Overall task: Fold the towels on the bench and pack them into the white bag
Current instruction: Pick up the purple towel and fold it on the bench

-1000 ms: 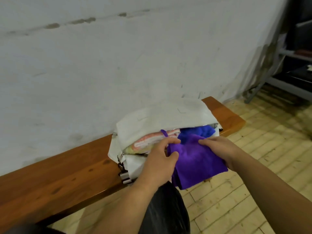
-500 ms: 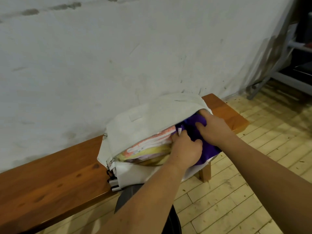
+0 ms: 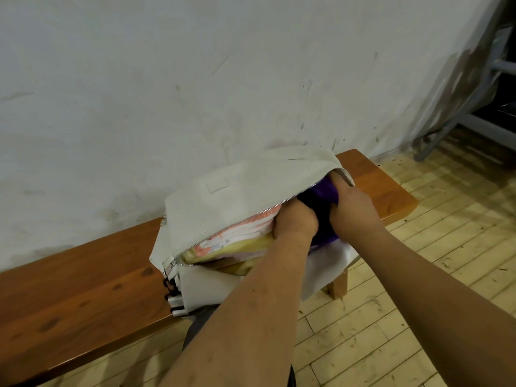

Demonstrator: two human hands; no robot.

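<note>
Reaching into the right end of the white bag (image 3: 237,196) on the bench (image 3: 83,289), the left hand (image 3: 296,222) and the deeper right hand (image 3: 352,209) flanked the purple towel (image 3: 329,191), which apparently lay farther in. Their grip was hidden and could not be told.

White bag (image 3: 237,202): soft fabric, lying on its side at the right end of the wooden desk (image 3: 83,289), unzipped along the near side, top flap raised, lower edge overhanging the front. Purple towel (image 3: 326,191): bunched, mostly inside the right end of the opening. Orange-and-white patterned towel (image 3: 251,230): folded, inside at left, lying on a folded yellow towel (image 3: 243,247)
</note>
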